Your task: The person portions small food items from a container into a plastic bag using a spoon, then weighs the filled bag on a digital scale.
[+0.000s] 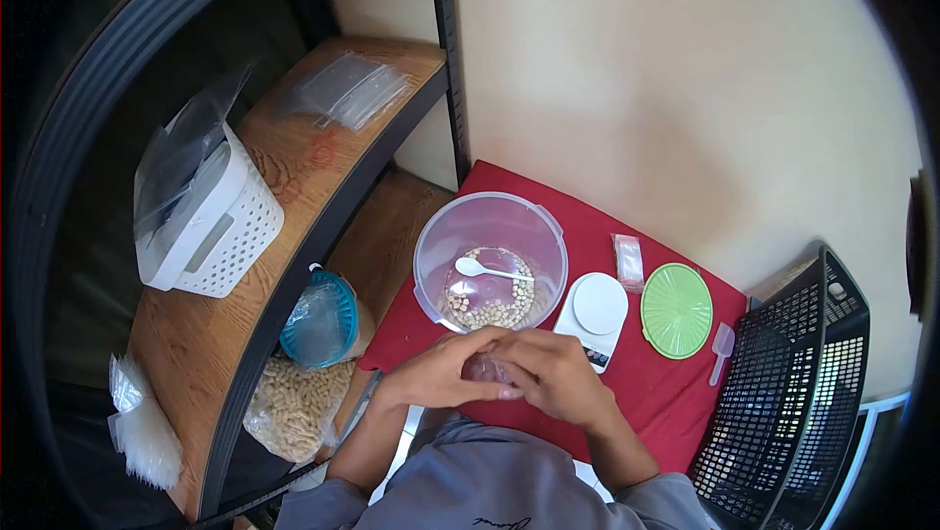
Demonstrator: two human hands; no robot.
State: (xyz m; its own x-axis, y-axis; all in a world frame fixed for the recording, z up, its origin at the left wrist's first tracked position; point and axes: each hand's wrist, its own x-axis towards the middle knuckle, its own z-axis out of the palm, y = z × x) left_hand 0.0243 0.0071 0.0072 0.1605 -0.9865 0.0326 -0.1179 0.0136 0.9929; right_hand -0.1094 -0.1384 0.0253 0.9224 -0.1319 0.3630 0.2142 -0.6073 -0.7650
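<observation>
Both my hands are together at the near edge of the red cloth, just below a clear round tub (427, 246). My left hand (441, 371) curls round one side of a small clear plastic item (482, 367), too hidden to name. My right hand (553, 371) closes on its other side. Inside the tub lie pale nut-like pieces (493, 315) and a white spoon (496, 271). A white kitchen scale (600, 306) stands right of the tub, close to my right hand.
A green lid (677, 311), small clear bags (628, 262) and a clear scoop (722, 346) lie to the right. Black crates (783, 383) stand beyond. On the left, a wooden shelf (323, 153) carries a white basket (230, 226); a bag of pale snacks (294, 408) sits below.
</observation>
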